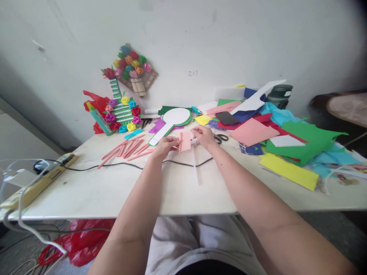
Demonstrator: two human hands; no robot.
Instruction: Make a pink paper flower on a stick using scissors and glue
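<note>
My left hand (166, 147) pinches the left edge of a small pink paper piece (185, 142), where that edge is rolled into a narrow tube. The paper is held just over the tabletop. Its right edge meets the closed fingers of my right hand (203, 136). Below those fingers a small white piece and a thin translucent strip (195, 166) extend toward me; I cannot tell exactly what they are. Several rolled pink paper sticks (133, 149) lie left of my left hand. A white paddle-shaped cutout with a green border (172, 118) lies beyond my hands.
Black-handled scissors (222, 138), a phone (227, 118) and coloured paper sheets (304, 137) lie to the right. Paper-flower crafts (123, 110) and a green glue bottle (100, 120) stand back left. A black cable (132, 165) crosses the table from a power strip (54, 173).
</note>
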